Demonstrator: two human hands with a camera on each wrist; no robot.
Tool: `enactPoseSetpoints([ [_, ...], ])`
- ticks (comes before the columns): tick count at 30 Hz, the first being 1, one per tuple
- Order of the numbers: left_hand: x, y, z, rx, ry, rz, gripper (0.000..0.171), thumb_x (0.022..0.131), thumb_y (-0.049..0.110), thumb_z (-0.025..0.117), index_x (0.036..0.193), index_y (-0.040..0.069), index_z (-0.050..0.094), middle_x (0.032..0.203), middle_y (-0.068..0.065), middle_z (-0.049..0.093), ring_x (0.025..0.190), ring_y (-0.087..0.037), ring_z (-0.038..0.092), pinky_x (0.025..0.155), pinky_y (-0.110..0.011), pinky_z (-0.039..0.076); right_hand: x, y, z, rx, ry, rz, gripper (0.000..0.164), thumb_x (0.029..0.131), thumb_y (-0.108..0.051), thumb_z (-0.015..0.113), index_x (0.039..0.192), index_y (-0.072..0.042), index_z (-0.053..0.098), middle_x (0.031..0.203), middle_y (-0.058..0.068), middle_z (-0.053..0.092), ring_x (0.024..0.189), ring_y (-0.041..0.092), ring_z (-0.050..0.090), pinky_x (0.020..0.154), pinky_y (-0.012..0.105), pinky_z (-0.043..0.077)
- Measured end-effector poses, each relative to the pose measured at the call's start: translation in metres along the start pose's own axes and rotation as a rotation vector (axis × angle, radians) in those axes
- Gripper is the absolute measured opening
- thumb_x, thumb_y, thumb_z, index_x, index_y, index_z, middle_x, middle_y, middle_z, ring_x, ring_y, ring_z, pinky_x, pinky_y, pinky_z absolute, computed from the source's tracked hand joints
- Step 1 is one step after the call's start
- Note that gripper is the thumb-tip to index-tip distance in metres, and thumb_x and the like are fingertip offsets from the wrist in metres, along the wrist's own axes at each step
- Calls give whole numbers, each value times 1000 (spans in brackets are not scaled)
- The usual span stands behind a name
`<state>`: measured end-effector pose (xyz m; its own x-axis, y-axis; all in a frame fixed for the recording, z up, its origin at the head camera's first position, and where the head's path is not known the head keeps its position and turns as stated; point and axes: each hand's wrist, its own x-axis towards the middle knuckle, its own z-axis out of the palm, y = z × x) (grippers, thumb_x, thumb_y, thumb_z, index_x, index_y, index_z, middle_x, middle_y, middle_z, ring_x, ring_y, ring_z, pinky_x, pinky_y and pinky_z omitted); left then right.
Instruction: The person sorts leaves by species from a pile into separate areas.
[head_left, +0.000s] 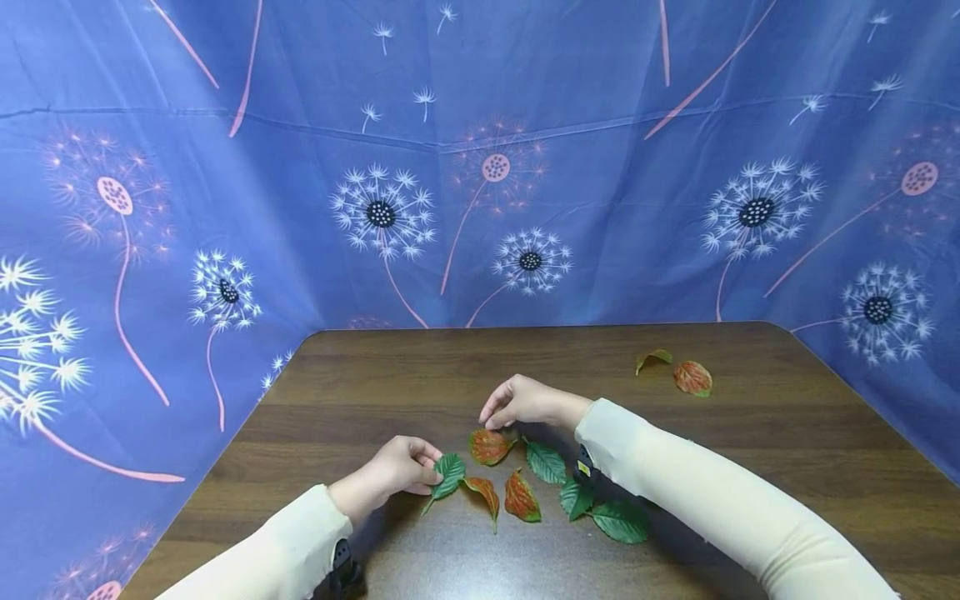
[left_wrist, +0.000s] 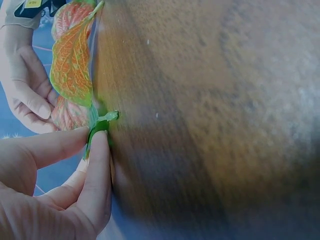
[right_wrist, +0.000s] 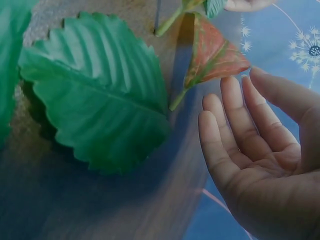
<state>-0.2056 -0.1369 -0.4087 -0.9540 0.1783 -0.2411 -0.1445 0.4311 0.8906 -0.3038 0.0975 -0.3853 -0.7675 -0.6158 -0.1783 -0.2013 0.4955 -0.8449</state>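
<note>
Between thumb and fingers, my left hand [head_left: 401, 467] pinches a serrated green leaf [head_left: 450, 475], its short stem pointing down toward the tabletop. My right hand [head_left: 525, 402] holds the far tip of a red-orange leaf [head_left: 489, 447] between thumb and fingertip; in the right wrist view that leaf [right_wrist: 215, 52] tilts up, its stem toward the table. Two more red-orange leaves, a curled one [head_left: 483, 496] and a broader one [head_left: 521, 498], lie between the hands. In the left wrist view my fingers cover most of the green leaf [left_wrist: 95, 131].
Green leaves [head_left: 546, 462], [head_left: 576, 497], [head_left: 621, 522] lie under and beside the right forearm. A yellowish curled leaf [head_left: 654, 357] and a red leaf [head_left: 693, 378] rest at the back right of the wooden table [head_left: 420, 367]. A blue dandelion-print cloth [head_left: 450, 83] hangs behind.
</note>
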Motion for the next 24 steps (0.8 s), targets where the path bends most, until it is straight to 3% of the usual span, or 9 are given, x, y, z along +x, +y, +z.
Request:
enactPoseSetpoints([
  [11, -1, 1, 0, -7, -1, 2, 22, 77, -11, 69, 99, -11, 63, 76, -3, 54, 65, -12, 57, 63, -31, 61, -1, -1, 4, 28, -17, 6, 13, 87, -11, 71, 94, -1, 74, 84, 5, 74, 77, 15, 67, 81, 42, 59],
  [24, 0, 0, 1, -11, 3, -4, 22, 77, -12, 69, 99, -11, 63, 76, -3, 54, 66, -12, 57, 63, -30, 61, -1, 3, 11, 13, -27, 42, 9, 83, -10, 75, 89, -4, 76, 82, 3, 73, 70, 10, 63, 72, 34, 60],
])
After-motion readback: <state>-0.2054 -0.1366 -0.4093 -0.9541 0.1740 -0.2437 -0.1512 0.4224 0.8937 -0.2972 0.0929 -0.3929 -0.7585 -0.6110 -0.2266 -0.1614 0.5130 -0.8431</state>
